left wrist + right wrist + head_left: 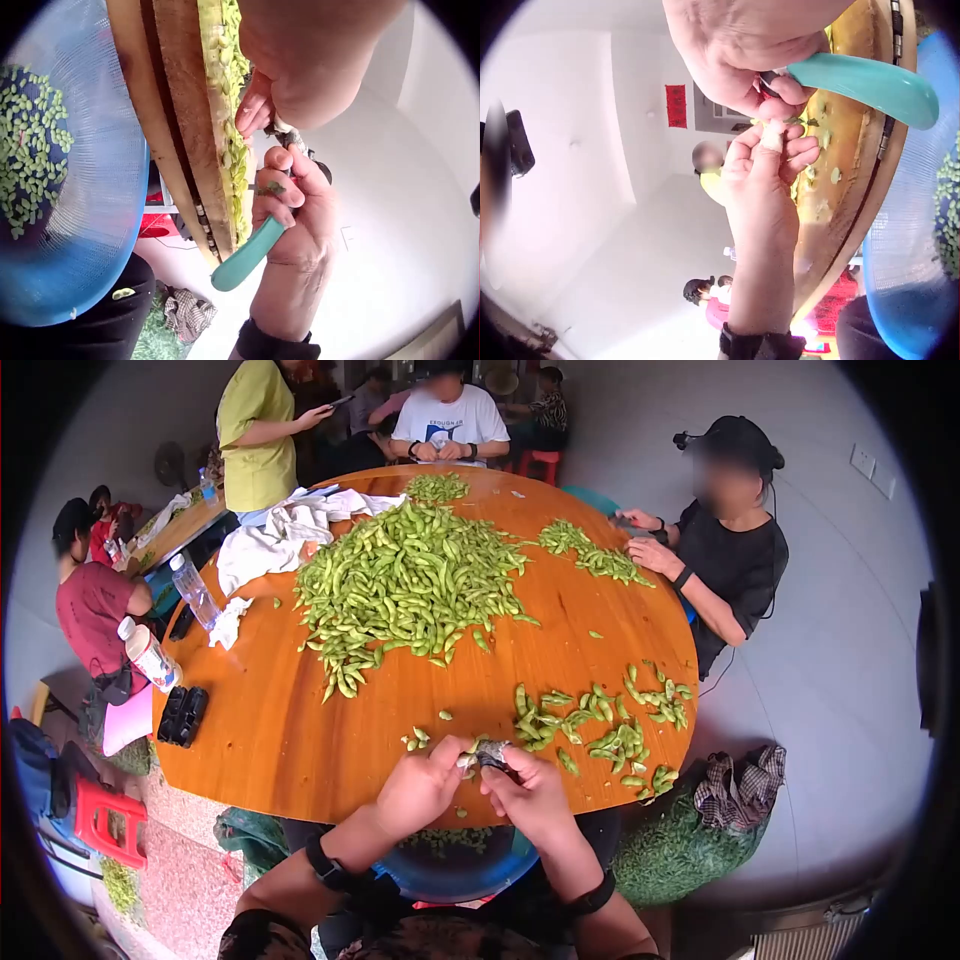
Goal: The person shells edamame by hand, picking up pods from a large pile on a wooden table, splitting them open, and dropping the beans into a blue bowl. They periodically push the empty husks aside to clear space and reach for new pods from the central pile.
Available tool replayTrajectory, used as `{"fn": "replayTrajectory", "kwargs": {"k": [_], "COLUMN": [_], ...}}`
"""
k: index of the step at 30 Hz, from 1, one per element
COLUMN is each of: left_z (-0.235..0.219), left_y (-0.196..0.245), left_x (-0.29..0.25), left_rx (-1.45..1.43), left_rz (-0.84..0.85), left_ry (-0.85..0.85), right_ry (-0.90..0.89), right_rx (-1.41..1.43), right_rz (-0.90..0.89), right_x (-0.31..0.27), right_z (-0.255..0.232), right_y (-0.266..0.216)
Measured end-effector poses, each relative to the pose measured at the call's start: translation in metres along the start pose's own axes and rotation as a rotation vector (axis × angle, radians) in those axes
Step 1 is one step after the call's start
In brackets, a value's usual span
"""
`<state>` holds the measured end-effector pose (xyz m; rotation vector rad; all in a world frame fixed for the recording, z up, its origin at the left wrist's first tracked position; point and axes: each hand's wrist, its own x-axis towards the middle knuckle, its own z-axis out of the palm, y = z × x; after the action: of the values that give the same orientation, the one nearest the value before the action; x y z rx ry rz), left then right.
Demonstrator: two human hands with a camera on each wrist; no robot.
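Observation:
My left hand (pixel 420 785) and right hand (pixel 535 795) meet at the near edge of the round wooden table (pixel 300 730). The right hand (pixel 300 210) grips a small tool with a teal handle (pixel 244 259), also plain in the right wrist view (pixel 862 79). The left hand (pixel 769 180), one finger wrapped in tape, pinches an edamame pod (pixel 795 120) against the tool's tip (pixel 488 755); the pod is mostly hidden. Below the table edge sits a blue basin (pixel 97 187) holding shelled beans (pixel 30 150).
A big pile of pods (pixel 405 585) fills the table's middle, a smaller scatter (pixel 600 725) lies by my right hand. Other people sit around the table. Bottles (pixel 193 588), a white cloth (pixel 280 535), a floor sack of pods (pixel 680 850), a red stool (pixel 105 820).

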<state>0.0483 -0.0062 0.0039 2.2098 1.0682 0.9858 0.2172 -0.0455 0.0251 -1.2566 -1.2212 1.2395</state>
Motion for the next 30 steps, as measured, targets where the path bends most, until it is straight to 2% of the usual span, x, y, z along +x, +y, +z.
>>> {"fn": "replayTrajectory", "kwargs": {"k": [1, 2, 4, 8, 11, 13, 16, 20, 23, 25, 26, 30], "left_z": [0.001, 0.003, 0.008, 0.003, 0.002, -0.002, -0.006, -0.009, -0.01, -0.011, -0.012, -0.021], "left_y": [-0.004, -0.008, -0.014, -0.008, -0.004, 0.001, -0.007, 0.0, 0.012, 0.011, 0.011, 0.014], "left_x": [0.0, -0.001, -0.003, 0.001, 0.0, -0.001, -0.003, -0.005, -0.006, -0.006, -0.007, -0.003], "left_rx": [-0.119, -0.12, -0.435, -0.549, -0.565, -0.025, 0.144, 0.423, 0.417, 0.421, 0.424, 0.382], "left_rz": [-0.004, -0.009, -0.092, -0.166, -0.256, 0.06, 0.101, 0.185, 0.165, 0.166, 0.168, 0.142], "left_ry": [-0.022, -0.024, -0.004, -0.032, -0.053, -0.013, -0.046, -0.091, -0.071, -0.062, -0.055, -0.134], "right_ry": [-0.052, -0.053, -0.052, -0.076, -0.042, 0.052, 0.056, 0.05, 0.055, 0.042, 0.04, -0.038], "right_rx": [0.12, 0.121, 0.155, 0.227, 0.085, -0.072, -0.169, -0.157, -0.215, -0.396, -0.396, -0.102], "right_rz": [0.115, 0.12, 0.141, 0.172, 0.126, -0.048, -0.132, -0.128, -0.185, -0.242, -0.243, -0.05], "right_x": [0.001, 0.002, 0.004, 0.006, 0.004, 0.004, -0.001, -0.004, -0.006, -0.009, -0.008, -0.009], "right_z": [-0.001, 0.0, 0.001, 0.001, 0.003, 0.003, 0.007, 0.008, 0.006, 0.007, 0.007, 0.006], "right_y": [-0.003, -0.002, 0.001, 0.001, 0.002, 0.011, 0.009, 0.0, -0.001, -0.007, -0.006, -0.012]}}
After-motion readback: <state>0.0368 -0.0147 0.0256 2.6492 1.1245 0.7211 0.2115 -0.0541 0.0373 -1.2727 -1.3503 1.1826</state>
